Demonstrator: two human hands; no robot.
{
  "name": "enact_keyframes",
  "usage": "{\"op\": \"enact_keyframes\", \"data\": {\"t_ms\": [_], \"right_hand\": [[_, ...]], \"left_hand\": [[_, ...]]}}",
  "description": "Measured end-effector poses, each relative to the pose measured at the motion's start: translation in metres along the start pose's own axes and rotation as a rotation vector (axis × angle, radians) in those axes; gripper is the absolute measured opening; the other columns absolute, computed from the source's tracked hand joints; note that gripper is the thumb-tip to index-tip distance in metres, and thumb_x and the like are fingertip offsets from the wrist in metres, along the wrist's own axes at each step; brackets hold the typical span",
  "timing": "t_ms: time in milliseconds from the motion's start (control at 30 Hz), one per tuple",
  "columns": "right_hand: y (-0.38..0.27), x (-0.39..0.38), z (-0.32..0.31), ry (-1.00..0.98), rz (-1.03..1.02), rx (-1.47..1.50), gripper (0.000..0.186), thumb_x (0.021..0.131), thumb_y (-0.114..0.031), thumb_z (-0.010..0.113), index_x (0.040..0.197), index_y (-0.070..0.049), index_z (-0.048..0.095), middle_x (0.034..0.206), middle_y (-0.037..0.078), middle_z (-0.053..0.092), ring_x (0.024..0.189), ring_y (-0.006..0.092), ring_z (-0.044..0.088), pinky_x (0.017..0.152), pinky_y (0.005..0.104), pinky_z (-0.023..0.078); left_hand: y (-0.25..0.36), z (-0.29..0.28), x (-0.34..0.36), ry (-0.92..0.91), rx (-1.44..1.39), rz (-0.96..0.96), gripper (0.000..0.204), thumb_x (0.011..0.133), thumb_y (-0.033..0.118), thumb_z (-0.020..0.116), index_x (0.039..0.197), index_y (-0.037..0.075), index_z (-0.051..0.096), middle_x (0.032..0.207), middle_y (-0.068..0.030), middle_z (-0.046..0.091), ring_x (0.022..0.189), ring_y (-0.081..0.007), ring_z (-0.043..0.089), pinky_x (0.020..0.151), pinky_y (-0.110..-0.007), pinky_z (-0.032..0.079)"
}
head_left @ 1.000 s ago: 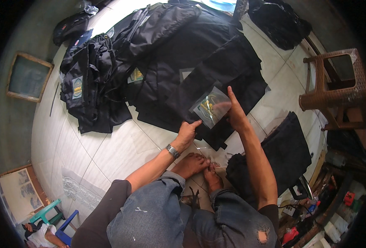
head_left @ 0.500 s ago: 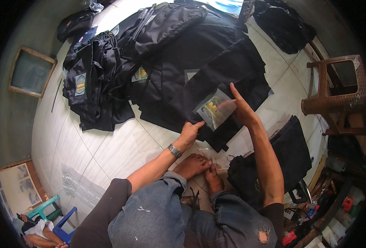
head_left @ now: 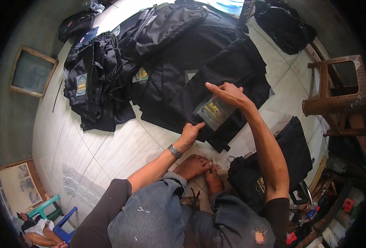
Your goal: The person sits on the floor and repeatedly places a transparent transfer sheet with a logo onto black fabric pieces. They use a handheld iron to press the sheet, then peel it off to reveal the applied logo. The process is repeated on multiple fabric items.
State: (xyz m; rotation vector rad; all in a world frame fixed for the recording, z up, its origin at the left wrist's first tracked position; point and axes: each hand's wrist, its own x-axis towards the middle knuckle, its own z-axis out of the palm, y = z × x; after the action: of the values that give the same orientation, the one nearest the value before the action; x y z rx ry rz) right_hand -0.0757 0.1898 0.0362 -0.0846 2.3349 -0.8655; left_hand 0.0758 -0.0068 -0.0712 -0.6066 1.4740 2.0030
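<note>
A black cloth piece (head_left: 219,62) lies on the pile of black fabric in front of me. Near its close end is a clear film sheet (head_left: 218,123) with a yellow and green printed emblem. My left hand (head_left: 189,135), a metal watch on its wrist, is closed at the near edge of the cloth, thumb on top beside the film. Its underside fingers are hidden. My right hand (head_left: 231,96) lies over the film's far edge with one finger stretched to the left, and it partly covers the film. Whether it touches the film is hard to tell.
Black drawstring bags (head_left: 98,78) with emblems lie at left. A folded black stack (head_left: 288,155) lies by my right arm, near a metal-edged tool (head_left: 303,192). A brown stool (head_left: 336,89) and black plastic bag (head_left: 284,27) stand at right. Another person's legs (head_left: 44,239) show lower left.
My right hand has moved left and turned from upright at the film's right side to lying over its far edge. The film now looks flatter on the cloth. My left hand stays put.
</note>
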Motion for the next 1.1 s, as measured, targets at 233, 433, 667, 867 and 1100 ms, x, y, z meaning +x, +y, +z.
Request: {"op": "enact_keyframes", "data": {"t_ms": [233, 433, 667, 867, 1100], "right_hand": [[-0.030, 0.006, 0.014, 0.019, -0.129, -0.419, 0.099, 0.088, -0.090, 0.037, 0.088, -0.002, 0.083, 0.096, 0.018, 0.075, 0.119, 0.0401, 0.059, 0.112, 0.0656, 0.025], [-0.033, 0.003, 0.022, 0.019, -0.149, -0.371, 0.099, 0.093, -0.085, 0.034, 0.085, 0.001, 0.081, 0.094, 0.018, 0.074, 0.120, 0.0413, 0.057, 0.111, 0.0672, 0.024], [-0.046, -0.002, 0.016, -0.152, -0.131, -0.313, 0.094, 0.096, -0.082, 0.029, 0.104, -0.005, 0.082, 0.115, 0.022, 0.075, 0.127, 0.0413, 0.061, 0.120, 0.0708, 0.012], [-0.046, -0.002, 0.025, -0.151, -0.165, -0.300, 0.090, 0.098, -0.079, 0.030, 0.118, -0.006, 0.078, 0.113, 0.020, 0.075, 0.124, 0.0392, 0.062, 0.117, 0.0670, 0.015], [-0.042, 0.003, 0.028, -0.213, -0.170, -0.309, 0.088, 0.099, -0.077, 0.030, 0.109, -0.006, 0.081, 0.113, 0.024, 0.074, 0.128, 0.0425, 0.060, 0.120, 0.0715, 0.010]], "left_hand": [[0.007, 0.005, -0.004, 0.024, 0.113, 0.012, 0.028, 0.097, 0.015, 0.068, 0.115, -0.007, 0.068, 0.099, -0.0083, 0.073, 0.080, -0.0178, 0.069, 0.071, -0.033, 0.055], [0.001, 0.007, -0.001, 0.063, 0.087, 0.030, 0.030, 0.097, 0.015, 0.067, 0.117, -0.007, 0.068, 0.100, -0.0094, 0.074, 0.082, -0.0194, 0.070, 0.073, -0.033, 0.055], [-0.006, 0.005, 0.005, 0.079, 0.048, 0.061, 0.028, 0.097, 0.011, 0.067, 0.117, -0.008, 0.067, 0.102, -0.0103, 0.074, 0.085, -0.0218, 0.071, 0.075, -0.035, 0.057], [-0.006, 0.001, 0.006, 0.038, 0.093, -0.006, 0.028, 0.097, 0.011, 0.066, 0.120, -0.006, 0.065, 0.106, -0.0098, 0.072, 0.087, -0.0212, 0.071, 0.074, -0.035, 0.057], [-0.001, 0.007, 0.003, 0.035, 0.086, 0.023, 0.026, 0.098, 0.011, 0.066, 0.119, -0.004, 0.066, 0.104, -0.0096, 0.072, 0.087, -0.0211, 0.071, 0.074, -0.035, 0.058]]}}
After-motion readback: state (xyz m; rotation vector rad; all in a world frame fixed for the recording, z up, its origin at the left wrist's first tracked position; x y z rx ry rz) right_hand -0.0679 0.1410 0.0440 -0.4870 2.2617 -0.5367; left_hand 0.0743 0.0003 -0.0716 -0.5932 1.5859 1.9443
